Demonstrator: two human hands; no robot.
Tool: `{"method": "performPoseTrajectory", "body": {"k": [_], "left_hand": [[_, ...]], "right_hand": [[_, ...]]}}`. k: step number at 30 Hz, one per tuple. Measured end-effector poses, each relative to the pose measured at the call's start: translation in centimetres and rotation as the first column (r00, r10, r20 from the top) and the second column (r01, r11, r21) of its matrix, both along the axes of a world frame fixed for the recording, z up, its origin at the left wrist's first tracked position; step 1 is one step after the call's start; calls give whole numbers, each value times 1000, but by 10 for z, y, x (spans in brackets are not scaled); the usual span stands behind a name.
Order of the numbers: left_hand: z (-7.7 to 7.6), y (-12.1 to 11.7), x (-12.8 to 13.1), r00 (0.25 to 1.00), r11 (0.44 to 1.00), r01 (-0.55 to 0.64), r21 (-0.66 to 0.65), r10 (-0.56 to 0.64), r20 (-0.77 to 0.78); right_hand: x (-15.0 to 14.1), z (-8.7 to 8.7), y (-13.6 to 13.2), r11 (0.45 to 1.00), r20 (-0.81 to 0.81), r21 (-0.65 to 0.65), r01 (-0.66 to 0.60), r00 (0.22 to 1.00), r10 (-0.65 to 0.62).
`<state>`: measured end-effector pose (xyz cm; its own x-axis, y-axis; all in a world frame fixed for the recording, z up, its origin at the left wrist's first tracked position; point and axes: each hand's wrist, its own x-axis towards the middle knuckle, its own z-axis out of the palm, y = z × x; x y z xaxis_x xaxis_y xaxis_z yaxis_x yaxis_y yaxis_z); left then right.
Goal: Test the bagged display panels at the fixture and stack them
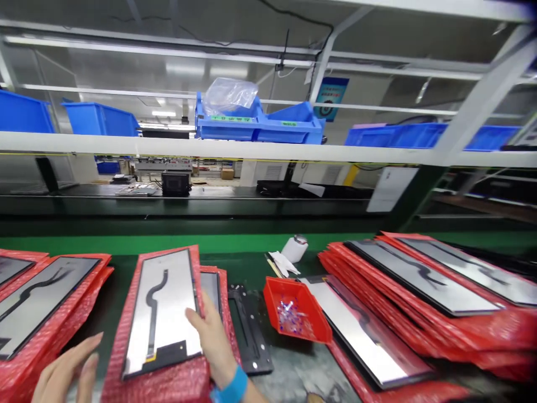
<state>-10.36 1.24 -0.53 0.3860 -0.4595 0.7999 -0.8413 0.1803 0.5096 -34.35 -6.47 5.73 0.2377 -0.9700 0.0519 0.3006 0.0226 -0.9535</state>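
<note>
An LCD screen panel (pixel 172 302) with a silvery back and a dark ribbon cable (pixel 151 302) lies on a red bubble-wrap bag (pixel 168 386), tilted up toward me. My right hand (pixel 216 336), with a blue band at the wrist, grips the panel's right edge. Its thumb rests on the silvery face, and the other fingers go out of sight behind the edge. Lower left, my left hand (pixel 69 372) has its fingers apart and holds nothing. It is between this panel and a stack of bagged panels (pixel 50 302) at the left.
Right of my hand lie a black frame (pixel 251 336) and a red bin (pixel 297 313) of small bits. Further right are a panel (pixel 356 330) and a stack of red bubble bags (pixel 419 313). A white bottle (pixel 295 249) stands behind. Blue bins (pixel 255 123) line the overhead shelf.
</note>
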Motion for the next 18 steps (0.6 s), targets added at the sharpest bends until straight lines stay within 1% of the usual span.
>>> {"method": "performPoseTrajectory", "body": {"k": [1, 2, 3, 4, 5, 6, 7, 8, 9, 10, 11, 12, 13, 14, 16, 18], "left_hand": [[-2, -8, -2, 995, 977, 69, 200, -53, -84], [-4, -18, -4, 981, 924, 150, 353, -94, -169], [-8, -30, -8, 961, 870, 224, 440, -122, -248], [-13, -44, -11, 939, 824, 293, 486, -151, -310], [-19, -59, -15, 926, 793, 336, 508, -180, -330], [-25, -74, -20, 915, 772, 378, 511, -230, -330], [-31, -89, -24, 899, 737, 420, 529, -261, -350], [-36, -102, -28, 875, 696, 469, 543, -284, -392], [-40, -112, -32, 838, 649, 528, 547, -297, -457], [-42, -120, -36, 793, 604, 587, 539, -297, -531], [-43, -125, -40, 745, 569, 641, 515, -296, -598], [-42, -127, -44, 701, 545, 683, 487, -299, -648], [-39, -127, -48, 670, 535, 709, 460, -308, -675], [-36, -126, -51, 655, 534, 721, 441, -321, -684], [-30, -123, -57, 652, 544, 723, 425, -335, -680], [-25, -119, -62, 653, 553, 720, 420, -334, -680]], "right_hand": [[-17, -4, 2, 999, -12, 14, 33, 999, -33], [-31, -9, 3, 998, -26, 28, 59, 998, -58], [-43, -14, 5, 997, -43, 32, 75, 996, -74], [-54, -20, 6, 996, -72, 26, 80, 994, -78], [-63, -25, 7, 997, -136, 9, 75, 988, -73], [-72, -29, 7, 998, -251, -16, 65, 966, -66], [-81, -31, 6, 997, -408, -49, 65, 910, -79], [-90, -31, 4, 993, -570, -93, 76, 814, -116], [-98, -30, 1, 986, -703, -147, 84, 692, -164], [-105, -28, -4, 975, -789, -206, 84, 575, -216], [-111, -24, -9, 963, -832, -260, 69, 491, -259], [-116, -21, -15, 954, -846, -296, 40, 454, -281], [-118, -18, -22, 951, -852, -310, -4, 445, -275], [-119, -16, -30, 951, -860, -305, -57, 446, -249], [-117, -14, -44, 950, -877, -281, -137, 440, -196], [-114, -13, -55, 949, -898, -257, -181, 408, -166]]}}
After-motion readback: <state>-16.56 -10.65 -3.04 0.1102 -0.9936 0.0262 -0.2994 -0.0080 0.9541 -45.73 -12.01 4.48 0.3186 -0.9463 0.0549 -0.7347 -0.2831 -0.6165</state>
